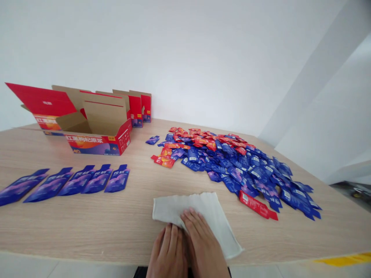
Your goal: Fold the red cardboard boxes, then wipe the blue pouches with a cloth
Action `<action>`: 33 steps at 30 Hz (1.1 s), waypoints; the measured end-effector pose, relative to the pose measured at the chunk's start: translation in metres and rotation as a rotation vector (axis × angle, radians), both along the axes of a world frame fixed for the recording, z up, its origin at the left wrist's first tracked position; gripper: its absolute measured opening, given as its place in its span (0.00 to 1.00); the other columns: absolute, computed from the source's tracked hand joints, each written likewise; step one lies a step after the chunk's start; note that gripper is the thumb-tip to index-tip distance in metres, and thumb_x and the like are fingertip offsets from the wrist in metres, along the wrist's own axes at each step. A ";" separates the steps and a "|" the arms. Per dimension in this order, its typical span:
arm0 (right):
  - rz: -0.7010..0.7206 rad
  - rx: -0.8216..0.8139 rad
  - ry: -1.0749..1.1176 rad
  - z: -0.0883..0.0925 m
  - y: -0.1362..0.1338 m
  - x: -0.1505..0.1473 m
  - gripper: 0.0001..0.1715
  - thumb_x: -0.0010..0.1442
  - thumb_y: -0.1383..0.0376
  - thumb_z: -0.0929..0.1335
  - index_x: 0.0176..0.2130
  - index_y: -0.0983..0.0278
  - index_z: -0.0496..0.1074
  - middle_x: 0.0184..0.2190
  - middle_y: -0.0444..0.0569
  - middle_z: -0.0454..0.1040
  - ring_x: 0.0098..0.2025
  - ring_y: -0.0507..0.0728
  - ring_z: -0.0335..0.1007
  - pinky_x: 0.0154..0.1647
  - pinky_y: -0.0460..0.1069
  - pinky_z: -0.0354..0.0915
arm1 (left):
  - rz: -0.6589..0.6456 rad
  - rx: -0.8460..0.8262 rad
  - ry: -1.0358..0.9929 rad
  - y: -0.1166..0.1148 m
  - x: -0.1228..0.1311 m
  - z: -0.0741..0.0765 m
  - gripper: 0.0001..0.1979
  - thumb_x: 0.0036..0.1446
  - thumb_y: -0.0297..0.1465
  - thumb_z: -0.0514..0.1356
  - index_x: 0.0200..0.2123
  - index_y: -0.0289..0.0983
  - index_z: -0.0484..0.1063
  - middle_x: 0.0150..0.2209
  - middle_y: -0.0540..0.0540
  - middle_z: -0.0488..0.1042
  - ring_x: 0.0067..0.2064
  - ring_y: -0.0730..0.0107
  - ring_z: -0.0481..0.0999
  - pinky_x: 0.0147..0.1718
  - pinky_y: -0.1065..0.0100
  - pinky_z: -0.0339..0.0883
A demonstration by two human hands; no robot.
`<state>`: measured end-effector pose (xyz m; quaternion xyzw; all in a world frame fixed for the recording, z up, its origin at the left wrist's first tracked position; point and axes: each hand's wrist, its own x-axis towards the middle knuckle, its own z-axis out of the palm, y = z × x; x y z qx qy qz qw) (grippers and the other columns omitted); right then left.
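Observation:
A pale cloth (203, 204) lies on the table in front of me, its near edge creased under my hands. My right hand (204, 243) rests on the cloth with its fingers stretched out and lying flat, close together. Beside it, my left hand (169, 249) is closed at the cloth's near left edge, fingers bent and pressed together on the fabric. Both thumbs and the fold between the hands are mostly hidden. To the right of the cloth, a red pouch (255, 204) lies apart at the pile's near edge.
Blue pouches (232, 164) and red pouches (203, 139) form a large pile at the right. Several blue pouches (117, 179) lie in a row at the left. Behind them stands an open red box (95, 143), with more boxes (136, 110) near the wall. The table's edge (87, 256) runs close to me.

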<state>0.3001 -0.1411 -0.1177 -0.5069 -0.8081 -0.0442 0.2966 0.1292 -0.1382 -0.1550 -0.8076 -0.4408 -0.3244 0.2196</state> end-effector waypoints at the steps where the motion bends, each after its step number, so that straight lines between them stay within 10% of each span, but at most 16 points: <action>1: -0.032 -0.011 -0.021 -0.002 0.000 0.006 0.32 0.69 0.74 0.61 0.69 0.59 0.67 0.67 0.50 0.71 0.68 0.60 0.68 0.67 0.58 0.69 | 0.002 -0.003 -0.008 0.000 0.000 0.001 0.20 0.64 0.32 0.53 0.53 0.34 0.78 0.54 0.41 0.81 0.58 0.59 0.75 0.59 0.59 0.63; 7: -0.457 -0.070 0.057 0.011 -0.010 0.062 0.25 0.75 0.62 0.60 0.63 0.67 0.74 0.62 0.59 0.76 0.64 0.66 0.73 0.64 0.64 0.72 | -0.005 -0.010 -0.059 -0.001 0.003 0.004 0.22 0.64 0.31 0.53 0.57 0.30 0.75 0.57 0.39 0.79 0.61 0.60 0.73 0.61 0.60 0.62; 15: -0.007 0.017 0.032 0.003 0.002 -0.009 0.32 0.71 0.73 0.60 0.69 0.59 0.66 0.66 0.49 0.72 0.68 0.58 0.68 0.67 0.57 0.69 | -0.005 -0.018 0.036 -0.001 -0.002 -0.001 0.19 0.66 0.33 0.53 0.51 0.34 0.79 0.51 0.42 0.82 0.55 0.58 0.76 0.57 0.58 0.65; 22: -0.435 -0.063 0.070 0.010 -0.012 0.051 0.25 0.75 0.61 0.60 0.64 0.65 0.73 0.63 0.57 0.75 0.64 0.66 0.73 0.64 0.63 0.73 | 0.002 -0.010 -0.033 0.000 0.003 0.002 0.22 0.64 0.32 0.53 0.56 0.30 0.76 0.57 0.38 0.79 0.60 0.59 0.73 0.60 0.59 0.64; 29: -0.036 0.043 0.011 -0.002 0.000 -0.012 0.30 0.71 0.72 0.59 0.68 0.60 0.68 0.66 0.48 0.73 0.67 0.59 0.69 0.65 0.57 0.71 | -0.003 -0.028 0.023 0.000 -0.002 -0.003 0.17 0.63 0.31 0.55 0.50 0.37 0.80 0.49 0.43 0.83 0.54 0.59 0.77 0.57 0.59 0.66; 33: -0.237 -0.030 0.009 0.000 -0.002 0.024 0.26 0.72 0.68 0.61 0.65 0.63 0.72 0.64 0.54 0.74 0.65 0.63 0.72 0.65 0.62 0.71 | -0.005 0.005 -0.008 0.002 -0.002 0.000 0.20 0.64 0.32 0.54 0.54 0.33 0.78 0.56 0.40 0.80 0.59 0.59 0.74 0.58 0.60 0.65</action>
